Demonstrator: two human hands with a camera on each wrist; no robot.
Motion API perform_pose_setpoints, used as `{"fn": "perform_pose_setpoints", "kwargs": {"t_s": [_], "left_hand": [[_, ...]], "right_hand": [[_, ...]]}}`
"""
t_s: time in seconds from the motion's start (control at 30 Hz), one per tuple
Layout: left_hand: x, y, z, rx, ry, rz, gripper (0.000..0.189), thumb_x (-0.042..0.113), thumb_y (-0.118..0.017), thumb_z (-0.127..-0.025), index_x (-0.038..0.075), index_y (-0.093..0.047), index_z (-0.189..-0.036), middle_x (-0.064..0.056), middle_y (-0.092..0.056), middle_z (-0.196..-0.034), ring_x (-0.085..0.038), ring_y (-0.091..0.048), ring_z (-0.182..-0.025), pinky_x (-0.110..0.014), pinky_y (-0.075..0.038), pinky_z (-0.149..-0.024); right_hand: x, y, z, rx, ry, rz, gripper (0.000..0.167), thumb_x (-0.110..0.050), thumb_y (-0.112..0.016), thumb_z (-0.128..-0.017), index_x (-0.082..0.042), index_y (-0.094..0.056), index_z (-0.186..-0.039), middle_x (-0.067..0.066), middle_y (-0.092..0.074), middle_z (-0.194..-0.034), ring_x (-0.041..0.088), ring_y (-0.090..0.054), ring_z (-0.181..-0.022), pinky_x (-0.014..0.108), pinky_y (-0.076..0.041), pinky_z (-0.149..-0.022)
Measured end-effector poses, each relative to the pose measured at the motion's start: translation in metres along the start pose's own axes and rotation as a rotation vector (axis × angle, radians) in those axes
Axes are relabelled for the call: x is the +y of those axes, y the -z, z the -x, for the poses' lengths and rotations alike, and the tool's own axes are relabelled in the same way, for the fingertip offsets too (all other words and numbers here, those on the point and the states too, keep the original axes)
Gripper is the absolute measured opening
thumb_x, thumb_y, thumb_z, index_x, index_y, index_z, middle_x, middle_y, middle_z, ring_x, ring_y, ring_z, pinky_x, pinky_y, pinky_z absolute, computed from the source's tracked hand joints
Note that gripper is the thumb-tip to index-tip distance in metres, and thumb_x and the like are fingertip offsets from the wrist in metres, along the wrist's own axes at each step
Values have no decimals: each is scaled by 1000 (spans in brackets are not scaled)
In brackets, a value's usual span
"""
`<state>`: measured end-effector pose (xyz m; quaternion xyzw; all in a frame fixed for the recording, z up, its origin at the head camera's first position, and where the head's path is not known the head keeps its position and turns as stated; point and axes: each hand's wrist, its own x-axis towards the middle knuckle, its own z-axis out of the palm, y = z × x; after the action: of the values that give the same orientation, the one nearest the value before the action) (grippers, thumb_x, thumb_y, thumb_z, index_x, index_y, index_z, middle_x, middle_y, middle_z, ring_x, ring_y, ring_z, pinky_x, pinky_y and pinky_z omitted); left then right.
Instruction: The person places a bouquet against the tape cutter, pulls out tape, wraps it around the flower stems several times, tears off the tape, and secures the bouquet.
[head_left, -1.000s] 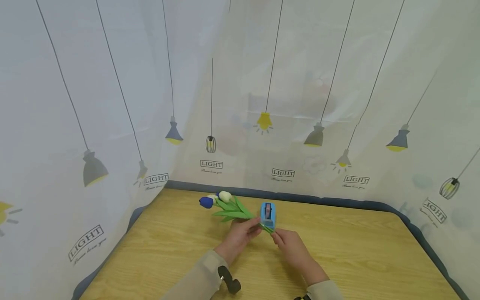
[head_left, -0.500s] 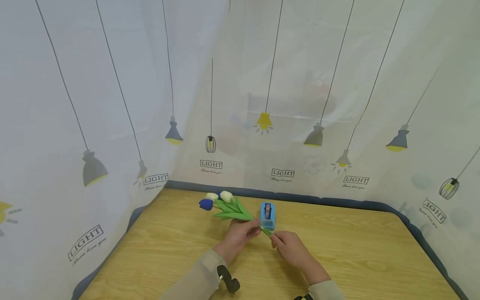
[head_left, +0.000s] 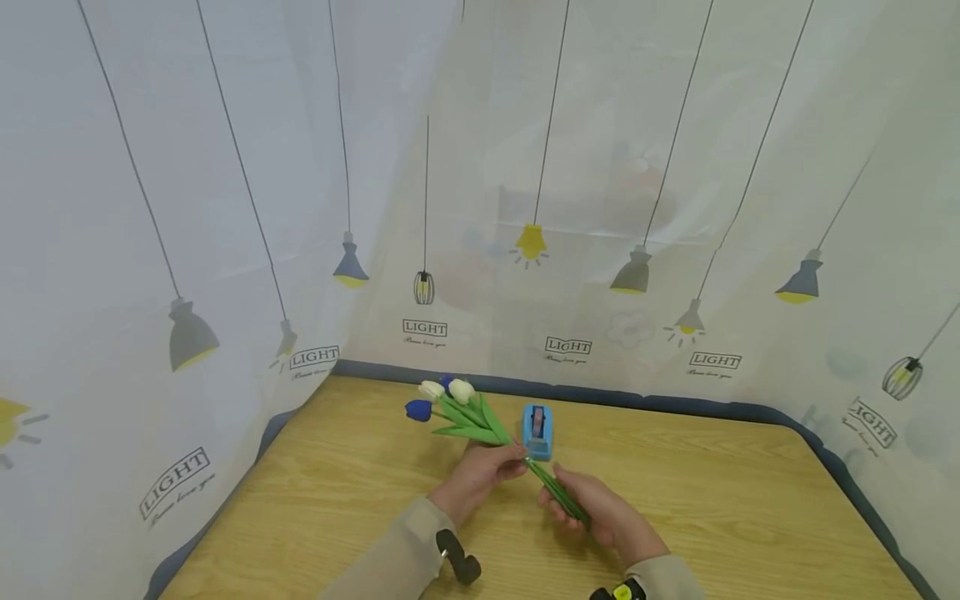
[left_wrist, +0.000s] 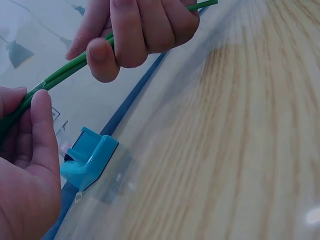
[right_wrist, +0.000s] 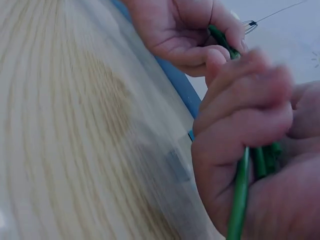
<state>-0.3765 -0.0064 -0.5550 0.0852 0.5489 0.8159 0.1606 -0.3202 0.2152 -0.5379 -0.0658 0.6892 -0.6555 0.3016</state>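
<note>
A bunch of tulips (head_left: 468, 412) with blue and white heads and green leaves slants across the head view, heads toward the far left. My left hand (head_left: 483, 468) pinches the stems just below the leaves. Lower down, my right hand (head_left: 600, 510) has its fingers curled round the green stems (head_left: 557, 483). In the left wrist view, a shiny clear band (left_wrist: 40, 87) shows on the stems beside the left thumb. Stem ends (right_wrist: 239, 200) stick out below the right fingers in the right wrist view. The bunch is held above the table.
A blue tape dispenser (head_left: 537, 432) stands on the wooden table (head_left: 720, 492) just beyond the hands, its roll facing up. A pale curtain (head_left: 480, 183) printed with lamps hangs round the back and sides. Dark blue edging (head_left: 675, 402) runs along the table's far edge.
My right hand has shifted toward me along the stems, its fingers now lying beneath them, and more stem shows between the hands. The flower heads have moved slightly right.
</note>
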Motion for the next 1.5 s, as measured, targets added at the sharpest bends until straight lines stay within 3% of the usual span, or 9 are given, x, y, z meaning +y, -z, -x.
{"fn": "perform_pose_setpoints", "kwargs": {"t_s": [0.23, 0.4, 0.57, 0.73, 0.83, 0.97, 1.13, 1.33, 1.5], "left_hand": [[-1, -2, 0, 14, -5, 6, 15, -3, -72, -94, 10, -69, -89, 0, -74, -85, -8, -73, -76, -23, -65, -75], [1, -3, 1, 20, -5, 16, 9, -3, -72, -94, 5, -69, -95, 0, -74, -85, -8, -73, -76, -22, -65, -75], [3, -4, -1, 18, -12, 53, 6, -1, -69, -98, 3, -66, -101, 1, -74, -86, -7, -73, -78, -21, -64, -77], [5, -5, 1, 18, -37, 100, 10, 4, -68, -101, 11, -69, -94, 1, -76, -88, -8, -74, -82, -22, -64, -80], [4, -5, 1, 27, -35, 129, 13, 7, -69, -102, 14, -71, -91, 0, -78, -90, -8, -75, -82, -23, -64, -80], [3, -4, 1, 37, -24, 142, 11, 9, -71, -101, 14, -71, -91, 1, -79, -89, -8, -76, -82, -23, -65, -80], [0, -3, 0, 65, -16, 156, 4, 7, -72, -100, 4, -70, -101, -1, -78, -89, -9, -76, -82, -22, -65, -79], [0, -4, 1, 101, -18, 134, 6, 3, -73, -98, 3, -70, -103, -1, -76, -89, -8, -74, -81, -20, -64, -78], [0, -4, 0, 87, -19, 102, 8, 0, -70, -98, 8, -69, -97, 1, -74, -86, -7, -73, -78, -20, -63, -76]], "right_hand": [[2, -1, -3, -114, -60, -183, 49, -44, -31, -116, -18, -60, -88, -15, -38, -60, -2, -30, -49, 14, -27, -46], [2, -1, -3, -107, -45, -166, 44, -41, -33, -117, -19, -57, -87, -14, -36, -63, -1, -27, -51, 16, -25, -46], [-2, -5, -5, 22, 82, 77, 46, -39, -33, -118, -14, -54, -86, -11, -39, -64, 4, -29, -50, 18, -28, -46], [-9, -14, -9, 254, 231, 458, 50, -30, -36, -118, 2, -54, -84, -7, -38, -60, 9, -30, -52, 22, -31, -50], [-10, -18, -11, 378, 271, 638, 49, -25, -40, -117, 2, -56, -79, -5, -40, -59, 10, -31, -54, 24, -31, -53], [-9, -21, -12, 473, 303, 787, 43, -21, -45, -115, -8, -55, -74, -4, -42, -62, 8, -33, -57, 24, -32, -56], [-9, -23, -12, 504, 337, 903, 40, -21, -48, -114, -13, -54, -75, -5, -43, -64, 7, -34, -58, 23, -33, -58], [-9, -24, -11, 483, 341, 893, 41, -25, -47, -115, -13, -62, -78, -6, -47, -64, 8, -37, -57, 24, -36, -55], [-8, -17, -10, 313, 278, 619, 52, -33, -38, -117, -2, -71, -90, -4, -49, -59, 7, -36, -50, 21, -33, -47]]}}
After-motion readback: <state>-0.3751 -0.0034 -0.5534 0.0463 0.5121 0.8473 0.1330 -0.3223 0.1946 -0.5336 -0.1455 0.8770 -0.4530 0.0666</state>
